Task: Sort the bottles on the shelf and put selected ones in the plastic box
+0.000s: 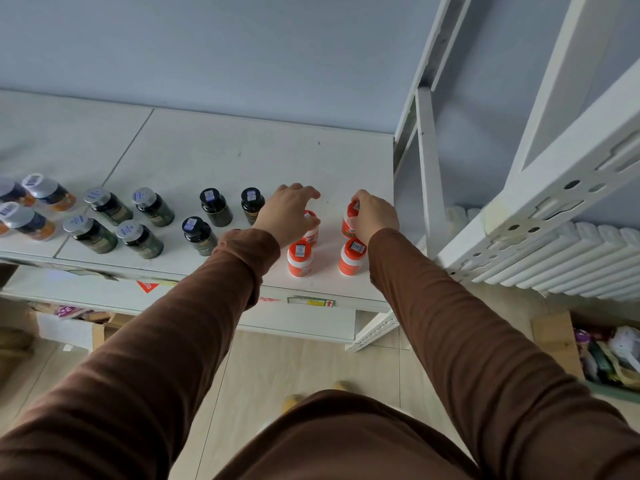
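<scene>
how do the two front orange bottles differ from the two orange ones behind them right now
Front pair: the front left orange bottle and front right orange bottle stand free and in full view, with no hand on them.

Back pair: the right hand grips the back right orange bottle, and the left hand reaches over the back left orange bottle, hiding much of it.

Shared: all four stand upright on the shelf, with orange caps.
</scene>
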A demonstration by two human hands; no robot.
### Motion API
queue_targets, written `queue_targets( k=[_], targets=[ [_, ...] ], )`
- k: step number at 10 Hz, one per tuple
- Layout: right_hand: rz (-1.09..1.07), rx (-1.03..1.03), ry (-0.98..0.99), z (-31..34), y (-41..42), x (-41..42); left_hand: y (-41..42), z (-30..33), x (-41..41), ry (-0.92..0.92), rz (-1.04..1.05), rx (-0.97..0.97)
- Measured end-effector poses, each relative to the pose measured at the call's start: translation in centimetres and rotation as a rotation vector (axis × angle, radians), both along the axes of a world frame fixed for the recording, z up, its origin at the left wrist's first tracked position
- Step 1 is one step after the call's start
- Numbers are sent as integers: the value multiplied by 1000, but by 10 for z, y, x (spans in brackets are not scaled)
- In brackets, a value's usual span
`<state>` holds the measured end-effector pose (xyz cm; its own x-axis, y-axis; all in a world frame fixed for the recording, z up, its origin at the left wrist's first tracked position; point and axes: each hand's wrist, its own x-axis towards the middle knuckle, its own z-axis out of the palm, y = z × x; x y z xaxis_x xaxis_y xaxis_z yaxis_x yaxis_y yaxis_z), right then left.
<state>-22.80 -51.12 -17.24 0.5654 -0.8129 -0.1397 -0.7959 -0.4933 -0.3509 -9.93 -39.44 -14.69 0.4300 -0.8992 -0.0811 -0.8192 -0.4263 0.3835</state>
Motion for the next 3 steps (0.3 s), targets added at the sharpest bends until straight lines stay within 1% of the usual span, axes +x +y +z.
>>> queue_targets(
  k=[1, 2, 3],
  targets=[
    [30, 1, 31, -1, -2, 1, 0, -1, 2, 1, 17, 6],
    [65, -60, 39, 9, 4, 3, 7, 5, 2, -9, 35, 26],
    [162, -172, 0, 24, 11, 11, 16, 13, 8, -31, 76, 37]
  ],
)
